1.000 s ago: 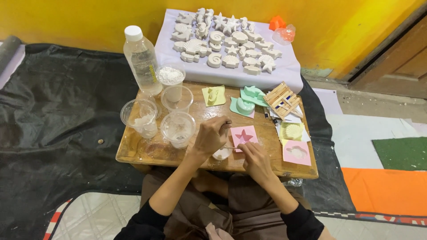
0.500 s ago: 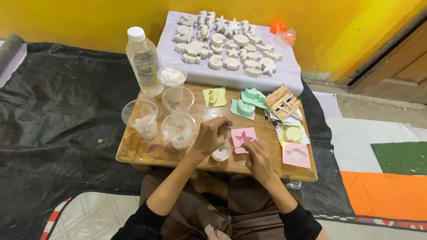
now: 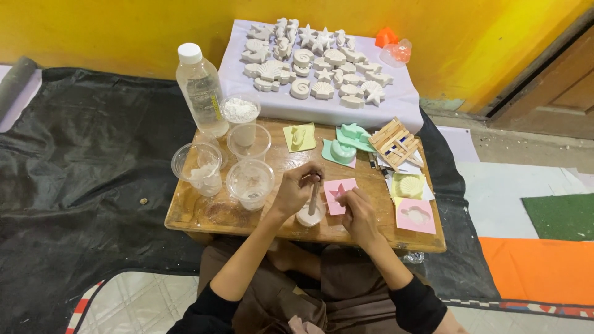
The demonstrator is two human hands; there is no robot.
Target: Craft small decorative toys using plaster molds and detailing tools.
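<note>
While the left hand (image 3: 296,190) grips a wooden stick (image 3: 314,196) in a small cup (image 3: 309,215) near the bench's (image 3: 185,213) front edge, the right hand (image 3: 357,210) pinches the pink mould (image 3: 338,193).

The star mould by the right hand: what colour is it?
Pink. The star mould lies flat on the wooden table, touched by the right hand; seen in the head view.

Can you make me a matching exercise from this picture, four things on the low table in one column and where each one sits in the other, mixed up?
Things:
1. clear bottle
2. pink star mould
3. bundle of wooden sticks
4. small white cup

Places:
A. far right part of the wooden table, beside the green moulds
B. under the left hand, with a stick standing in it
C. far left corner, behind the plastic cups
D. at the fingertips of the right hand

Pairs: 1-C, 2-D, 3-A, 4-B
</note>
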